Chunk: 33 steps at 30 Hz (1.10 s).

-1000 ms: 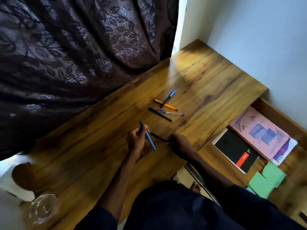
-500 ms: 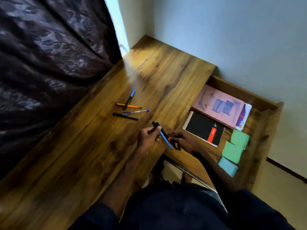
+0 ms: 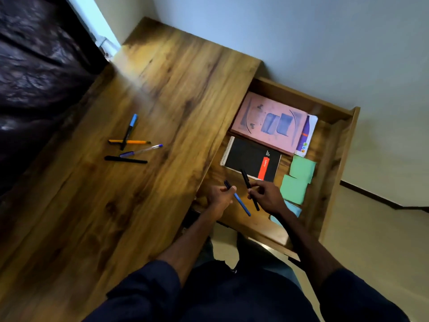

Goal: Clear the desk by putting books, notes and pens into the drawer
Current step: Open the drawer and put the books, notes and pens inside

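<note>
My left hand (image 3: 220,196) grips a blue pen (image 3: 241,204) with a black cap, held over the open drawer (image 3: 336,145) beside the desk edge. My right hand (image 3: 267,196) grips a black pen (image 3: 246,180) just to the right, above the drawer floor. In the drawer lie a pink book (image 3: 269,123), a black spiral notebook (image 3: 251,159), green notes (image 3: 298,180) and a light blue note (image 3: 293,209). Several pens stay on the desk (image 3: 162,94): a blue-capped pen (image 3: 130,130), an orange pen (image 3: 128,142), a clear pen (image 3: 141,151) and a black pen (image 3: 125,159).
A dark patterned curtain (image 3: 39,66) hangs along the desk's left side. A pale wall (image 3: 325,43) runs behind the drawer. My dark trousers (image 3: 232,293) fill the lower middle, with pale floor (image 3: 371,240) to the right.
Both hands have moved right off the desk top and now hold their pens over the open drawer. The view has swung right, showing more of the drawer.
</note>
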Tool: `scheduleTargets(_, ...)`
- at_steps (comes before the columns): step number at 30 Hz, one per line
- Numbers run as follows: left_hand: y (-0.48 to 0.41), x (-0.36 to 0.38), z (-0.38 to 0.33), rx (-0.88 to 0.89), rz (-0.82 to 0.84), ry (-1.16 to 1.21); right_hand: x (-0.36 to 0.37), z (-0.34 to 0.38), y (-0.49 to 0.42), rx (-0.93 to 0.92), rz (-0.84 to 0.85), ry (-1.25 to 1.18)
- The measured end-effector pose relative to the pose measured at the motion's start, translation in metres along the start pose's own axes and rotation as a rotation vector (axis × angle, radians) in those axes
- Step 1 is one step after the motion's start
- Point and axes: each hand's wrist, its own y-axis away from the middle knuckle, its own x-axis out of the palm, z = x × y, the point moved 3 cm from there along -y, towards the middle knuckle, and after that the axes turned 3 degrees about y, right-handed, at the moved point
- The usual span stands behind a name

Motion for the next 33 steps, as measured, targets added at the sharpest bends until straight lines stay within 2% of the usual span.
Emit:
scheduleTargets(6,-0.026,0.035,0.016,-0.086,-0.115,-0.120,0.002,-0.039,0.000,0.098,0.012,-0.034)
scheduleTargets(13,-0.072,0.056,0.033,-0.159,-0.213,0.012,0.014,-0.049,-0.007,0.130,0.095,-0.052)
scheduleTargets(16,-0.106,0.069,0.055,-0.125,-0.245,0.053,0.015,-0.046,-0.012,0.133,0.113,-0.049)
scheduleTargets(20,-0.080,0.068,0.030,-0.065,-0.176,0.059,0.010,-0.044,-0.017,0.129,0.115,-0.027)
scheduleTargets(22,-0.068,0.061,0.020,-0.020,-0.196,0.057,0.008,-0.046,-0.020,0.129,0.115,-0.003)
scheduleTargets(29,-0.054,0.044,0.018,-0.024,-0.283,0.011,0.005,-0.052,-0.026,0.153,0.123,0.002)
scheduleTargets(31,-0.045,0.041,0.012,0.006,-0.270,-0.059,0.007,-0.052,-0.026,0.155,0.128,-0.004)
scheduleTargets(33,-0.040,0.039,0.006,0.074,-0.282,-0.251,0.008,-0.052,-0.025,0.160,0.124,-0.018)
